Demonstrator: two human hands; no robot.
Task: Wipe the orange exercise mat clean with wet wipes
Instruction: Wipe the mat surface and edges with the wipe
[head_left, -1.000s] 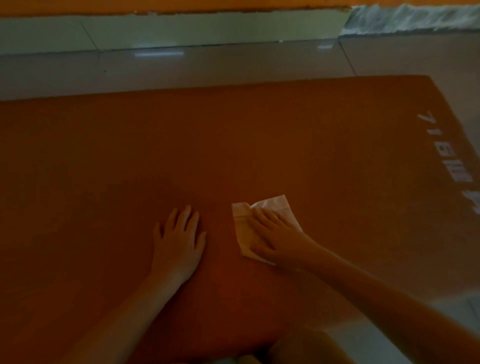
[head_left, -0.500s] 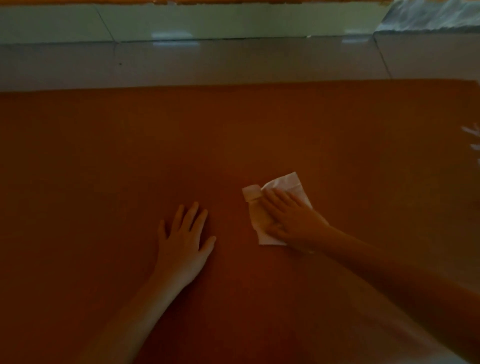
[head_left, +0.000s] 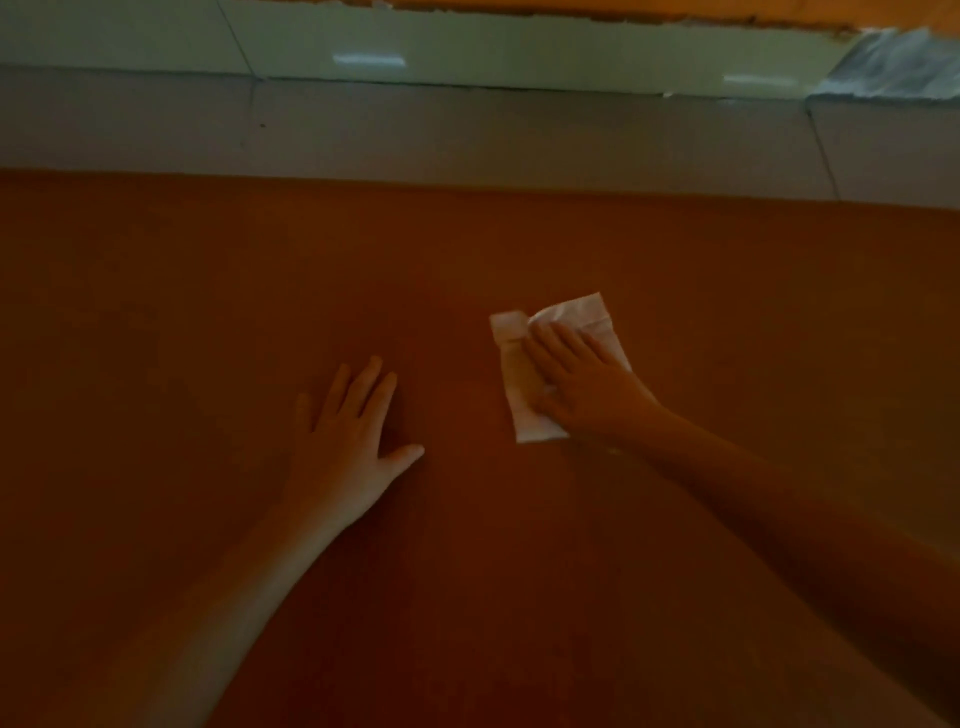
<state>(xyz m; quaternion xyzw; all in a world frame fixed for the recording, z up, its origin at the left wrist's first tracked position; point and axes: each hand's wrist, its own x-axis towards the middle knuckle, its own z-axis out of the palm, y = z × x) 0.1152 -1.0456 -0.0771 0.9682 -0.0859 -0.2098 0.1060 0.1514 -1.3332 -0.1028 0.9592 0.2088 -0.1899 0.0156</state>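
Under our right fingers (head_left: 558, 345): wet wipe (head_left: 574, 312) is lying flat on the orange mat (head_left: 182, 322).
Right hand (head_left: 587, 387): we are pressing the wipe, fingers straight, together.
Left hand (head_left: 347, 449): we are resting it flat, left of those fingers, its fingers slightly spread.

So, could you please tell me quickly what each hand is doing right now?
Left hand: open, flat on the orange mat.
Right hand: open, pressing the wet wipe flat.

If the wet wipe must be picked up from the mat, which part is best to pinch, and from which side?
Probably the far left corner of the wet wipe, coming from the left and above. It lies flat on the orange mat, the right hand presses flat on its middle, and that folded corner sticks out beyond the hand, uncovered.
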